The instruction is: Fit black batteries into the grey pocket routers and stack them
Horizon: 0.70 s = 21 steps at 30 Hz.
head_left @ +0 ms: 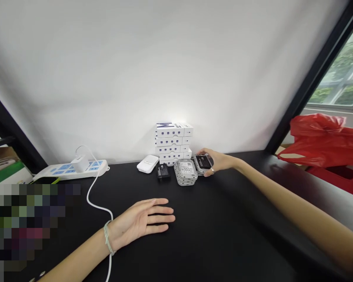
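My left hand (142, 219) rests near the front of the black table with its fingers stretched out, holding nothing. Around its wrist is a pale braided bracelet. My right hand (216, 161) grips a small square device with a black battery (202, 161) showing on its face, marked 3000mAh. Just left of that device is a short stack of white-rimmed devices (186, 171) with printed labels. A loose black battery (163, 172) lies left of the stack. Farther left sits a white square device (147, 163). Several white boxes (173, 141) are piled behind them against the wall.
A white power strip (102, 167) with blue sockets lies at the left, a white charger (79, 163) plugged into it. Its white cable (90, 196) runs forward past my left wrist. Red plastic bags (320, 137) are at the right, below a window. The lower left is pixelated.
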Each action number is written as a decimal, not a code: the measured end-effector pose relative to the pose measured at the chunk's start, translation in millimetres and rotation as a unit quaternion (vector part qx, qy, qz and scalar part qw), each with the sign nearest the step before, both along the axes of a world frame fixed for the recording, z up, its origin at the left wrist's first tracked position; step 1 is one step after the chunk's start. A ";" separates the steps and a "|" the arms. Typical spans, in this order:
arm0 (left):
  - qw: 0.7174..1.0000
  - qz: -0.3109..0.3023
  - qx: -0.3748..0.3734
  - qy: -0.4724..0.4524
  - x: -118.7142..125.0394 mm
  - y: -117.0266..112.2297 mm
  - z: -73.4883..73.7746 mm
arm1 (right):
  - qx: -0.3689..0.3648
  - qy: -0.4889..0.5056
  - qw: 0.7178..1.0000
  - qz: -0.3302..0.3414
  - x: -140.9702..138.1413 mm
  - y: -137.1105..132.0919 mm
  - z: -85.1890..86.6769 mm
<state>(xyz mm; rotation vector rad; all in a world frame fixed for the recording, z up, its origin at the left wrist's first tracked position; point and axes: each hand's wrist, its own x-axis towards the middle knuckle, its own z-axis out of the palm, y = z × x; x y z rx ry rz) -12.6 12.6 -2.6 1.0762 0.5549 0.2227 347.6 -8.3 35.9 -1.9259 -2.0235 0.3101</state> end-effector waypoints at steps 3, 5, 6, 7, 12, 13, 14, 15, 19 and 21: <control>1.000 -0.010 0.003 0.014 -0.1 0.5 1.0 | -0.005 0.001 1.000 0.026 -0.5 12.6 -5.5; 1.000 -0.009 0.005 0.016 -0.1 0.9 1.8 | -0.008 0.000 0.999 0.036 -3.7 12.8 -2.2; 1.000 -0.009 0.005 0.017 0.0 1.0 2.1 | -0.004 -0.002 0.999 0.038 -6.5 10.8 0.9; 1.000 -0.009 0.004 0.017 0.0 1.1 2.3 | 0.006 -0.003 0.999 0.037 -10.6 8.1 4.3; 1.000 -0.013 -0.007 0.017 -0.3 2.0 0.9 | 0.056 -0.058 0.996 0.033 -44.9 -4.2 14.4; 1.000 -0.012 -0.008 0.016 -0.4 2.2 0.4 | 0.067 -0.088 0.994 0.025 -51.5 -5.0 14.4; 1.000 -0.012 -0.008 0.015 -0.5 2.4 -0.1 | 0.084 -0.118 0.989 0.014 -56.9 -5.5 14.0; 1.000 -0.012 -0.009 0.014 -0.5 2.6 -0.4 | 0.107 -0.141 0.984 -0.001 -61.1 -5.7 13.5; 1.000 -0.014 -0.009 0.009 -0.4 3.1 -0.9 | 0.106 -0.164 0.981 -0.014 -68.3 -6.3 10.9; 1.000 -0.015 -0.008 0.008 -0.5 3.2 -1.0 | 0.054 -0.160 0.986 0.003 -69.5 -5.8 8.1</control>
